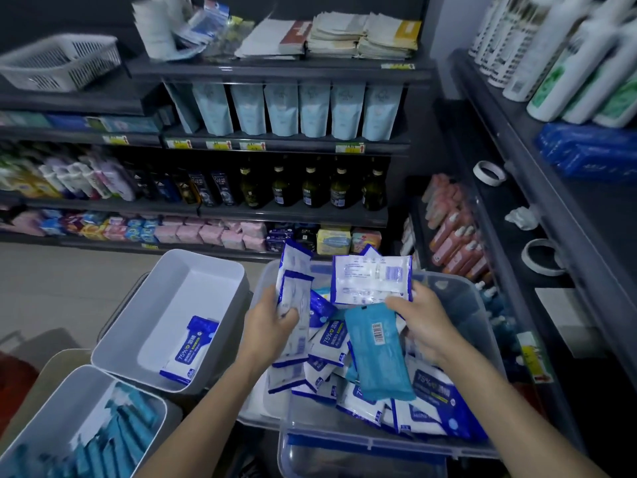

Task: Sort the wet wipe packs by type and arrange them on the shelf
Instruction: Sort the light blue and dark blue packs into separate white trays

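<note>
Wet wipe packs are sorted in a store aisle as a person works with both hands over a clear plastic bin (463, 305) heaped with loose packs (331, 346), most of them white and blue. The left hand (272, 319) has its fingers curled round an upright stack of packs (293, 281) at the bin's left side, with the thumb pressed across the front of the stack. The right hand (424, 322) pinches a white pack (372, 281), held up with its printed back and barcode toward the camera. A teal pack (379, 353) hangs just under that thumb, its top edge at the hand; whether the fingers hold it too or it leans on the heap cannot be told. Left of the bin stand 2 grey tubs. The farther tub (206, 270) holds 1 lone pack (193, 350), white and blue, lying near its right wall. The nearer tub (69, 405), at the lower left corner, is packed with teal packs (120, 432) set on edge. Behind them, dark shelves carry a row of pale blue pouches (296, 108), a row of dark bottles (310, 188) and a white basket (62, 60). The shelving at right carries white bottles (568, 53) and 2 rolls of tape (489, 172).
</note>
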The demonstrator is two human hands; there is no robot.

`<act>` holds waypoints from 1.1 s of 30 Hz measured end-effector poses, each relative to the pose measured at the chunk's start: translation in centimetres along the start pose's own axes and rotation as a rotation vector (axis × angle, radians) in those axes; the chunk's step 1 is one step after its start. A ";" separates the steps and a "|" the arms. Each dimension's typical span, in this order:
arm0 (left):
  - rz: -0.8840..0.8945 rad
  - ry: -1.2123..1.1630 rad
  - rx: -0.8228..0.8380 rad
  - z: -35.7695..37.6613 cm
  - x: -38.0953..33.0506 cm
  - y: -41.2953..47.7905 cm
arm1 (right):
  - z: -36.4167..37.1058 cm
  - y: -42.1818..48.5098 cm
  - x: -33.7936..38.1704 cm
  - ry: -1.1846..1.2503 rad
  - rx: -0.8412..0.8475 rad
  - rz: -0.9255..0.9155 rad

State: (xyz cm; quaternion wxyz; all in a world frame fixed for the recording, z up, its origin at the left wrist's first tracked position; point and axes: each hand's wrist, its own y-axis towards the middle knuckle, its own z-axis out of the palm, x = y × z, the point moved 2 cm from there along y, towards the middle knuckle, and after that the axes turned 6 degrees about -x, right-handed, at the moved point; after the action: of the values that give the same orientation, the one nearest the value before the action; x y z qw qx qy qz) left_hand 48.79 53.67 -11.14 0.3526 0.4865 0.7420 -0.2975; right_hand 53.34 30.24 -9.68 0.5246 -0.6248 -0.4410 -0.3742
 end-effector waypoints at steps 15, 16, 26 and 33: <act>-0.097 -0.140 -0.070 -4.4 1.5 0.5 | 3.1 -0.6 2.7 0.406 -0.056 0.239; -0.106 -0.175 -0.074 -4.8 1.5 0.5 | 3.7 -0.5 3.0 0.435 -0.047 0.249; -0.120 -0.238 -0.179 -11.0 4.5 1.9 | 15.2 -1.1 5.7 0.417 0.096 0.223; -0.170 -0.164 -0.263 -17.1 10.8 4.6 | 26.8 -0.5 4.8 0.301 0.145 0.279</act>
State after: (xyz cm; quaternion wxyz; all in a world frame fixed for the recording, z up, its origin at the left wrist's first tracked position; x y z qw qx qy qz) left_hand 46.09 74.20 -10.53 0.4462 0.3458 0.7816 -0.2653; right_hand 54.56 57.41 -9.56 0.6748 -0.5776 -0.2928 -0.3541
